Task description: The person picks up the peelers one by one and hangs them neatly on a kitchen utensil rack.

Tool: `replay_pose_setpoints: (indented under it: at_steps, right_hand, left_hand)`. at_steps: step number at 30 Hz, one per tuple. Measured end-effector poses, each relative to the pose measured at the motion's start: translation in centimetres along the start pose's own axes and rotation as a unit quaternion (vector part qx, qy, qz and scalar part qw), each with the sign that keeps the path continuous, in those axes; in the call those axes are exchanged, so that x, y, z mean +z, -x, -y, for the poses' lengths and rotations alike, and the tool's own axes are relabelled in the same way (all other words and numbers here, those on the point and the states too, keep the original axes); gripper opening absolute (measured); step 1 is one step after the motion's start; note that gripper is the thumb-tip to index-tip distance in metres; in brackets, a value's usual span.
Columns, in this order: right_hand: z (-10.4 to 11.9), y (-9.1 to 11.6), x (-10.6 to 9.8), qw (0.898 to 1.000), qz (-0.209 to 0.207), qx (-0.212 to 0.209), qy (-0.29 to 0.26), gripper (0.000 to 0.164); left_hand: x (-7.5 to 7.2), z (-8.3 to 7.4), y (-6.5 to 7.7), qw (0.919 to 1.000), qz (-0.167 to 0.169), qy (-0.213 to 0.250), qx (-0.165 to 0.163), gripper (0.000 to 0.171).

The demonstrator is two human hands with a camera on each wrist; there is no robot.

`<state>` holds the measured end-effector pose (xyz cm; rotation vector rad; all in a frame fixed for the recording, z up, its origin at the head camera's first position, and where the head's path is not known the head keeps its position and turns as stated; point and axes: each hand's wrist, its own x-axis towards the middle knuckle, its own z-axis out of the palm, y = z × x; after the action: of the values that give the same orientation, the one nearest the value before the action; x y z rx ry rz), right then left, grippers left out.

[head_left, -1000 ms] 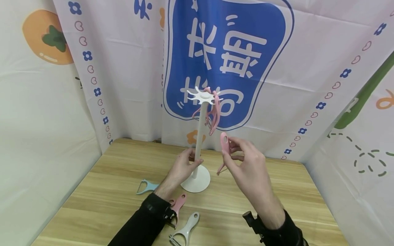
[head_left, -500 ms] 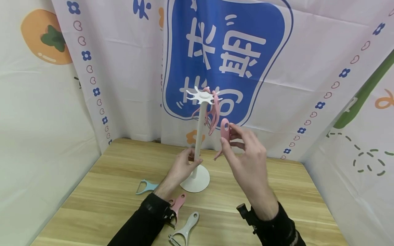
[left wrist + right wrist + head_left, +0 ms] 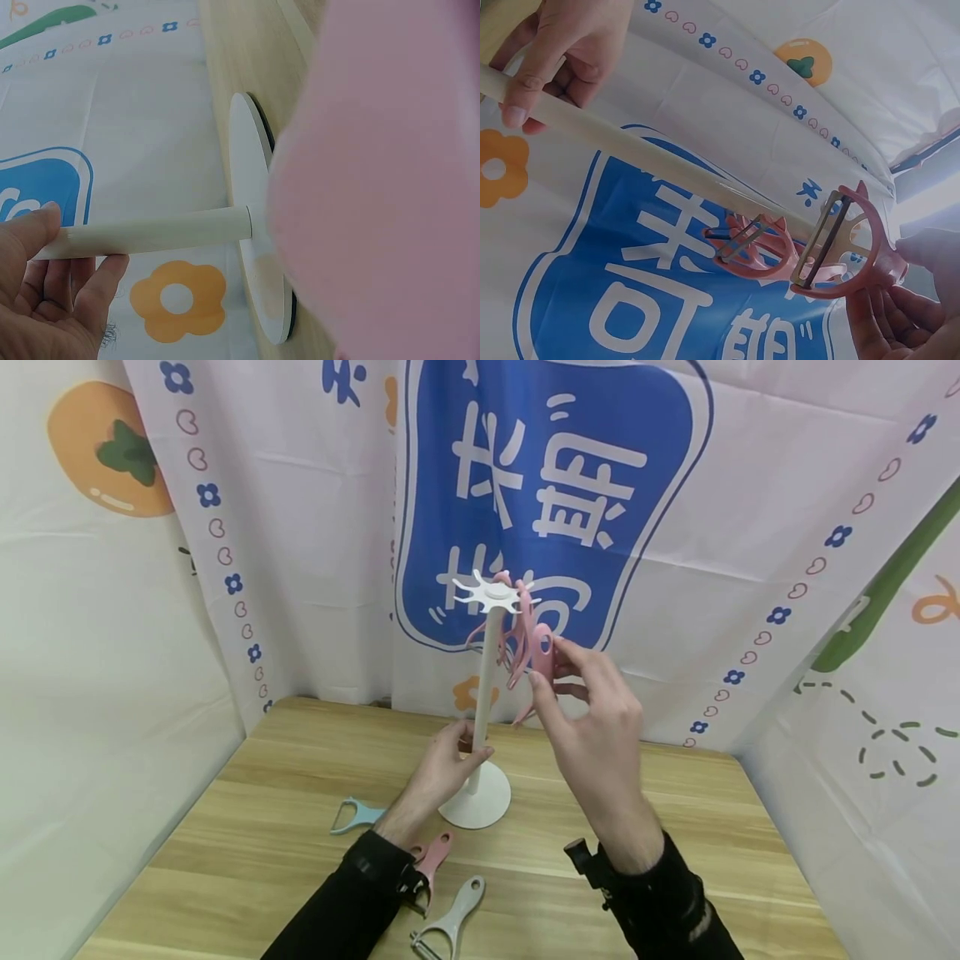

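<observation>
A white stand (image 3: 486, 685) with a round base and a ring of hooks on top is upright on the table. My left hand (image 3: 444, 766) grips its pole low down, thumb in front. Between the thumb and fingers of my right hand (image 3: 600, 727) is a pink peeler (image 3: 543, 652), its holed handle end up and its blade end down. It is close to the right of the hooks, a little below them. Pink peelers (image 3: 754, 247) hang from the hooks on that side, overlapping so that I cannot tell them all apart.
On the table (image 3: 660, 843) lie a light blue peeler (image 3: 358, 815), a pink peeler (image 3: 435, 858) partly under the left wrist, and a pale grey peeler (image 3: 459, 914). A printed cloth (image 3: 330, 568) hangs behind the table. A blurred pink shape (image 3: 382, 187) blocks much of the left wrist view.
My right hand has risen and moved slightly left with the pink peeler, bringing it beside the hanging ones. The left hand has stayed on the pole.
</observation>
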<state>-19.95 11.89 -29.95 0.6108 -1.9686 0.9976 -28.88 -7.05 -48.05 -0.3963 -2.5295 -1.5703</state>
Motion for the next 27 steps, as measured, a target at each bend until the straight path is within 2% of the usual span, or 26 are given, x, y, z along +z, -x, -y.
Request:
replay_pose_setpoints:
  at_steps: [19,27]
  right_hand:
    - [0.6,-2.6,1.6,1.0,-0.002,0.003,-0.021,0.042]
    - [0.5,-3.2,2.1,1.0,0.002,0.014,-0.006,0.043]
  left_hand:
    - [0.0,0.2,-0.2,0.9999,0.001,-0.004,-0.009,0.024]
    - [0.1,0.3,-0.2,0.9999,0.005,-0.007,-0.007,0.028]
